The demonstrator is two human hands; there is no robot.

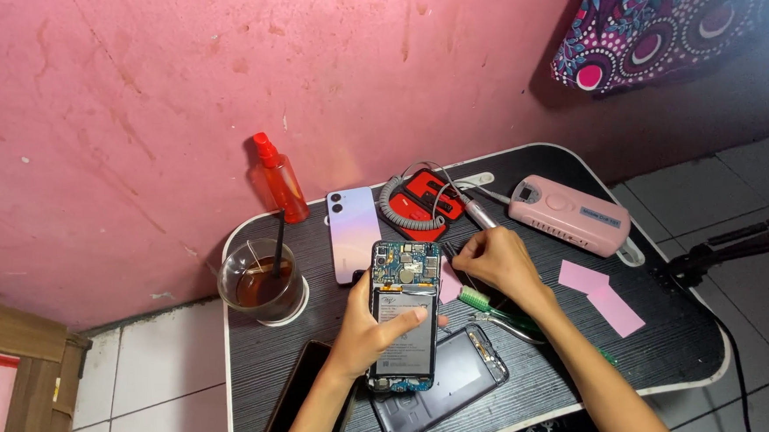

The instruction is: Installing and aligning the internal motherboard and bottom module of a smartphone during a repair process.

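— Where's the opened phone (pixel 405 316)?
— Centre of the frame, left hand (pixel 366 331) fingers grasping it above the dark worktop (pixel 663 350).
— And the right hand (pixel 495 263)?
— Just right of it, fingers pinched on a thin tool (pixel 453 254).

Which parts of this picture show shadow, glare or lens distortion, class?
Head view: the red spray bottle casts a soft shadow on the pink wall; the patterned cloth darkens the wall beside it; the table edge bows from wide-angle distortion; faint sheen on the opened phone in the left hand; focus is sharp throughout.
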